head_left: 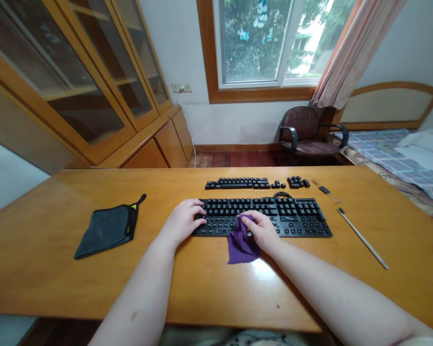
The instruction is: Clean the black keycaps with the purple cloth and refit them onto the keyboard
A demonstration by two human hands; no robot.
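A black keyboard (238, 206) lies flat on the wooden desk, with bare switches showing along its lower rows and at the right. At its left end, my left hand (185, 218) grips the edge, fingers and thumb curled over the top. My right hand (261, 229) pinches a purple cloth (242, 247) against the lower middle of the keyboard. The cloth's loose end hangs over the front edge onto the desk. Part of the keyboard is hidden under the cloth and right hand. Removed keycaps (243, 183) stand in rows just behind it.
At the left lies a folded dark grey cloth (106, 230) with a loop. A thin brush (364, 240) and a small wire tool with a black handle (324, 190) are at the right. Beyond the desk (202, 283) stand a chair (303, 132), a bed and a glass-fronted cabinet.
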